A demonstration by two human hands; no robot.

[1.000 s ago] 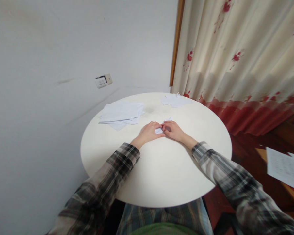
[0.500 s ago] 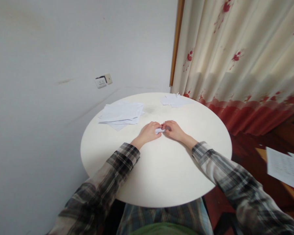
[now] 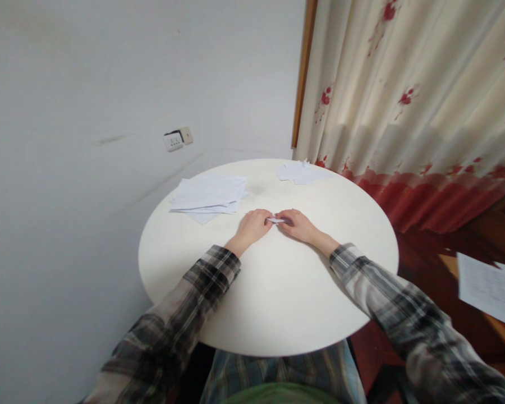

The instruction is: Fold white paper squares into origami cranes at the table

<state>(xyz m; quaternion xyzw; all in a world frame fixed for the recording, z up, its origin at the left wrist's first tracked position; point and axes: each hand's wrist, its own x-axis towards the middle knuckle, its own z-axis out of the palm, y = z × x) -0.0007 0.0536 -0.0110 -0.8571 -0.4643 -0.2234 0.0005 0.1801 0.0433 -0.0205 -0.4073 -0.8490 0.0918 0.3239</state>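
A small folded piece of white paper (image 3: pixel 276 220) is pinched between both hands just above the middle of the round white table (image 3: pixel 278 297). From the left, my left hand (image 3: pixel 256 225) grips one end with thumb and fingers closed. On the other end my right hand (image 3: pixel 299 224) is closed in the same way. The fingers cover most of the paper, so its full shape is hidden. Beyond my left hand lies a stack of white paper sheets (image 3: pixel 210 192).
At the table's far edge is a smaller pile of white paper pieces (image 3: pixel 301 173). A wall with a socket (image 3: pixel 174 141) borders the left side. A flowered curtain (image 3: pixel 404 112) hangs at the right. Written sheets (image 3: pixel 488 286) rest on a lower surface at the right.
The folded paper now looks flatter and thinner between my fingers. Both hands have shifted only slightly around it; the paper piles have stayed in place.
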